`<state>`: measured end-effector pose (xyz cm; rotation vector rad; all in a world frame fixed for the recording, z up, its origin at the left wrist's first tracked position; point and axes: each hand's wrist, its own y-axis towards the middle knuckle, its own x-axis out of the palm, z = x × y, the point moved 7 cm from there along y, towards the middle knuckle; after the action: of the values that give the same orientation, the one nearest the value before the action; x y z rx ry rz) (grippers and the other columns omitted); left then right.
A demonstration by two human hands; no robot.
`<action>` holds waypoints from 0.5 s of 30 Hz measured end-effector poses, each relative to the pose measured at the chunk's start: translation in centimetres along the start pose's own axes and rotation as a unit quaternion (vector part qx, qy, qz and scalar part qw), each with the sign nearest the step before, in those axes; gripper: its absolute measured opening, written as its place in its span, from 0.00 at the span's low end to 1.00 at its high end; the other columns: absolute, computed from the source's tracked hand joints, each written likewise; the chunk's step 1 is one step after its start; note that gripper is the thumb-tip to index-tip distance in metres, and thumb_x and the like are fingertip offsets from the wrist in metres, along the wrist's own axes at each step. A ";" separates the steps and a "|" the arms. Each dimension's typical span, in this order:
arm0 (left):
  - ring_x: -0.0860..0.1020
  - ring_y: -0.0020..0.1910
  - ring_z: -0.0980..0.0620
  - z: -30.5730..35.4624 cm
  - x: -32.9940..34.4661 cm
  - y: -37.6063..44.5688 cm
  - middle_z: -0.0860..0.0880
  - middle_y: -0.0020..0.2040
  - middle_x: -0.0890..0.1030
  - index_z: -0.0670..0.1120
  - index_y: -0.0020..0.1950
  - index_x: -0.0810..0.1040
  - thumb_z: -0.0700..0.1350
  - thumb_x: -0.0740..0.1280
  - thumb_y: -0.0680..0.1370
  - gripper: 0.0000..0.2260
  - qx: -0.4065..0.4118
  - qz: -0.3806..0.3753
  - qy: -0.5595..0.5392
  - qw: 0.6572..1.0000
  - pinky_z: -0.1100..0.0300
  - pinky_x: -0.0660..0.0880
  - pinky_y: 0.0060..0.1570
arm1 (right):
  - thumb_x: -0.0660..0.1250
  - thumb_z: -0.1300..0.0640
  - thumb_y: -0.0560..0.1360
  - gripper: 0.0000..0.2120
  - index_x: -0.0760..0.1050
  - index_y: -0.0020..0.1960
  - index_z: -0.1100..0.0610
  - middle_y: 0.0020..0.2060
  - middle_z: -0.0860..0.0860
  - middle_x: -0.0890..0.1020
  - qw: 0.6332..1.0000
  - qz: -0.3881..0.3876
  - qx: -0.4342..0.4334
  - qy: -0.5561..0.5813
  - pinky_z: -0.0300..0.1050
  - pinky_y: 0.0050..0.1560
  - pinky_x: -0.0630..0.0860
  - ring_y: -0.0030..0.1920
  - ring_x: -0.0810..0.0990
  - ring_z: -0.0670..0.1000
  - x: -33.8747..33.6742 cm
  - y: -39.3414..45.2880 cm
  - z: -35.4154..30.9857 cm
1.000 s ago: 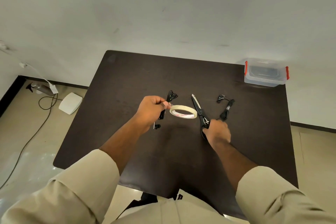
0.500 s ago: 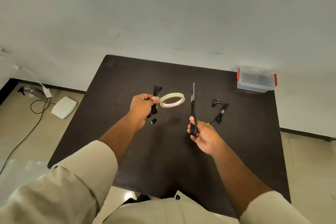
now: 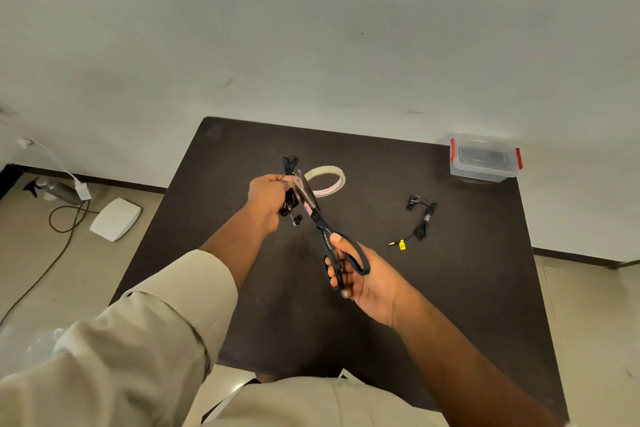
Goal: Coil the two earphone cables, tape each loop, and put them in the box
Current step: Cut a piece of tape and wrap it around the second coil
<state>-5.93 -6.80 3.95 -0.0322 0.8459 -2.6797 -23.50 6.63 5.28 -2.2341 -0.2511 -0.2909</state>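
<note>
Filling most of the lower view, the dark worktop (image 3: 467, 288) stands against a pale wall, with a tiled floor to either side. Two arms in rolled beige sleeves (image 3: 166, 322) reach out over it. On the far right corner sits the clear plastic box (image 3: 485, 163) with red clips, its lid on. On the floor at left lie a white flat device (image 3: 116, 218) and a dark cord (image 3: 59, 218). The left hand (image 3: 268, 199) is raised above the worktop, its fingers (image 3: 277, 180) closed around a coiled black earphone cable (image 3: 291, 166); the loop sticks up above the fist and two earbuds hang just below it. The right hand (image 3: 367, 277) holds black scissors (image 3: 325, 229) by the handles, thumb through one ring and fingers curled through the other, blades pointing up and left toward the left hand. The blade tips meet a strip of tape near the left fingers, though whether the blades are parted or together is hard to tell. The tape roll (image 3: 327, 180) hangs just beyond the blades, apparently off the worktop. The second earphone cable (image 3: 422, 222) lies bundled on the worktop to the right, well apart from both hands, between the scissors and the box, with its plug and a small yellow tag (image 3: 401, 245) trailing toward the near side.
</note>
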 end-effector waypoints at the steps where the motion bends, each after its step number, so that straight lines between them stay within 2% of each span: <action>1: 0.79 0.28 0.52 0.0 -0.1 0.0 0.42 0.38 0.82 0.40 0.42 0.80 0.34 0.63 0.79 0.09 -0.004 -0.002 -0.012 1.000 0.63 0.74 0.24 | 0.69 0.40 0.72 0.20 0.79 0.45 0.58 0.34 0.51 0.79 1.000 0.007 0.003 0.006 0.40 0.33 0.66 0.32 0.77 0.47 -0.1 0.2 0.1; 3: 0.82 0.41 0.45 -0.1 -0.1 0.0 0.40 0.45 0.84 0.41 0.42 0.80 0.34 0.63 0.79 0.10 -0.013 -0.008 -0.025 1.000 0.60 0.78 0.30 | 0.69 0.39 0.71 0.21 0.80 0.45 0.58 0.34 0.51 0.79 1.000 0.018 0.006 0.006 0.40 0.33 0.67 0.33 0.76 0.48 -0.2 0.6 0.2; 4: 0.81 0.44 0.44 -0.2 -0.1 0.0 0.40 0.46 0.84 0.41 0.43 0.80 0.35 0.62 0.79 0.09 -0.017 -0.009 -0.029 0.999 0.61 0.77 0.30 | 0.70 0.39 0.70 0.21 0.80 0.46 0.58 0.34 0.51 0.79 1.000 0.024 0.007 0.002 0.40 0.32 0.66 0.33 0.76 0.48 -0.2 0.7 0.1; 7: 0.80 0.39 0.50 -0.3 -0.2 -0.1 0.44 0.44 0.83 0.42 0.46 0.81 0.37 0.63 0.80 0.08 -0.021 -0.014 -0.035 0.999 0.66 0.73 0.24 | 0.71 0.38 0.68 0.23 0.80 0.47 0.59 0.35 0.52 0.79 0.999 0.038 0.014 -0.009 0.40 0.32 0.66 0.33 0.76 0.47 0.1 1.1 0.1; 10: 0.77 0.30 0.54 -0.3 -0.3 0.0 0.48 0.38 0.82 0.46 0.44 0.81 0.40 0.65 0.79 0.07 -0.007 -0.009 0.011 1.000 0.62 0.70 0.28 | 0.72 0.38 0.68 0.24 0.80 0.48 0.59 0.36 0.52 0.79 0.999 0.048 0.017 -0.009 0.40 0.32 0.66 0.33 0.77 0.47 0.4 1.5 0.2; 15: 0.77 0.31 0.54 0.2 -0.4 0.1 0.49 0.36 0.83 0.48 0.42 0.82 0.42 0.66 0.80 0.09 0.044 -0.003 0.024 0.999 0.62 0.71 0.28 | 0.71 0.38 0.68 0.24 0.81 0.50 0.59 0.36 0.51 0.80 0.998 0.057 0.002 0.000 0.40 0.33 0.67 0.33 0.76 0.47 0.8 2.1 -0.1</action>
<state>-5.50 -6.83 4.13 0.0502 0.7414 -2.7293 -22.19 5.31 3.99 -2.2350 -0.1227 -0.2273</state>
